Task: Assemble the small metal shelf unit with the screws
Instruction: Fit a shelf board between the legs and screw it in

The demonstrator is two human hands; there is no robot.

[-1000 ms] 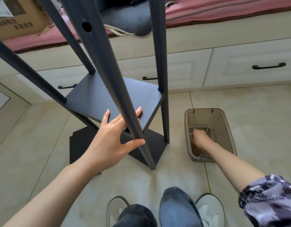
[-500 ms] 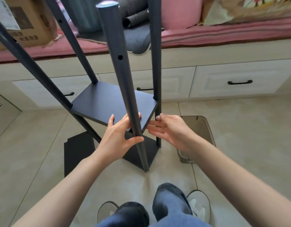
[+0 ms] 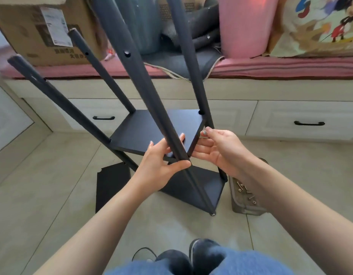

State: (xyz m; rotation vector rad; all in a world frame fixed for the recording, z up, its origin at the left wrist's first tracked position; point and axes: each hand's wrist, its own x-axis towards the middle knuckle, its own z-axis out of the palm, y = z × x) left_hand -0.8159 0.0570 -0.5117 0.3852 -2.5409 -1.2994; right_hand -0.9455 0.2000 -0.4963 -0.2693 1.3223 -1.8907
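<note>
**A:** Where is the unit, and what have you got hold of?

**B:** The dark metal shelf unit with four round posts (image 3: 151, 108) stands on the tiled floor (image 3: 52, 185) right in front of my feet. My left hand (image 3: 159, 165) wraps the near post at the front corner of the middle shelf board (image 3: 151, 132), thumb on one side, fingers (image 3: 151, 147) curled round the other. My right hand (image 3: 217, 147) is mostly open, palm up under the board's right edge, with a small silver screw (image 3: 204, 132) pinched at thumb and forefinger beside the right post.

**A:** How do you do this step well?

**B:** I'd judge it best to keep the board level with my left, line the post hole up with the board's, and start the screw straight by hand so the thread doesn't cross.

**A:** Any room to move?

**B:** Some. The white drawer fronts with black handles (image 3: 308, 123) stand just behind the unit. A loose dark flat panel (image 3: 112, 187) lies on the floor to the left, and the brownish plastic tray of spare screws (image 3: 243, 197) sits to the right, partly under my forearm. The open tile is nearest me.
</note>
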